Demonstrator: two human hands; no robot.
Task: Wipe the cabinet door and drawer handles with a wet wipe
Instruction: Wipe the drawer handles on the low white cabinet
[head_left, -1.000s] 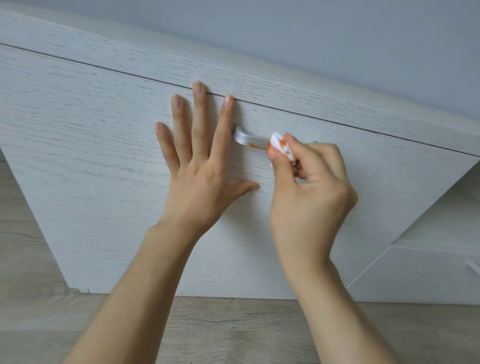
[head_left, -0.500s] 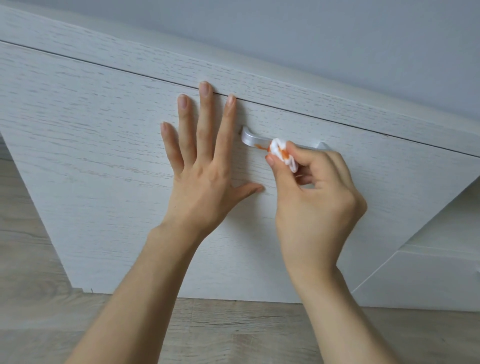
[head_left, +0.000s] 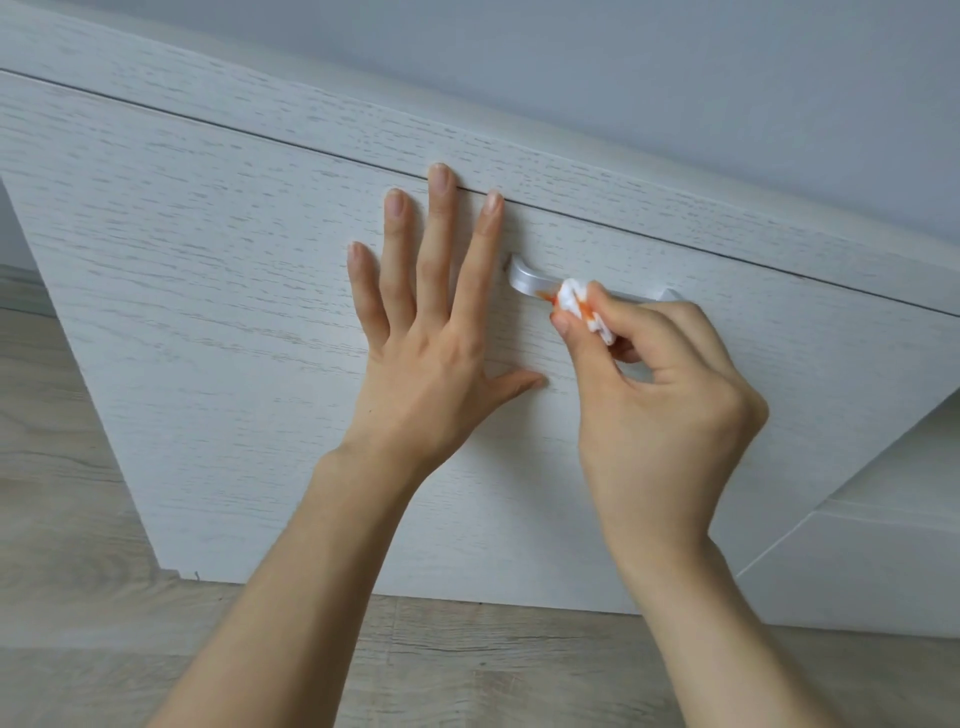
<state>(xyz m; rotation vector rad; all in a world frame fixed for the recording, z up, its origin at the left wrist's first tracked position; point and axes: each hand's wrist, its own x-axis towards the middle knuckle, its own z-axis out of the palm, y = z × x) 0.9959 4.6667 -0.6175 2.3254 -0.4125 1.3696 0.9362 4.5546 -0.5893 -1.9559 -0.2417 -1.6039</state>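
Observation:
A silver bar handle (head_left: 525, 280) is fixed to a white wood-grain cabinet front (head_left: 218, 322). An orange smear shows on the handle just left of the wipe. My right hand (head_left: 660, 415) pinches a crumpled white wet wipe (head_left: 582, 307), stained orange, and holds it against the handle's middle. The handle's right end (head_left: 670, 296) peeks out above my knuckles. My left hand (head_left: 431, 332) lies flat on the front just left of the handle, fingers spread and straight.
The cabinet's top panel (head_left: 467, 135) runs above the front, with a pale grey wall (head_left: 675, 78) behind. Another white cabinet part (head_left: 872, 545) stands at the lower right. Light wood floor (head_left: 62, 467) lies below and to the left.
The wipe in my right hand has slid a little to the right along the handle, uncovering more of its left end. My left hand stays pressed flat on the front.

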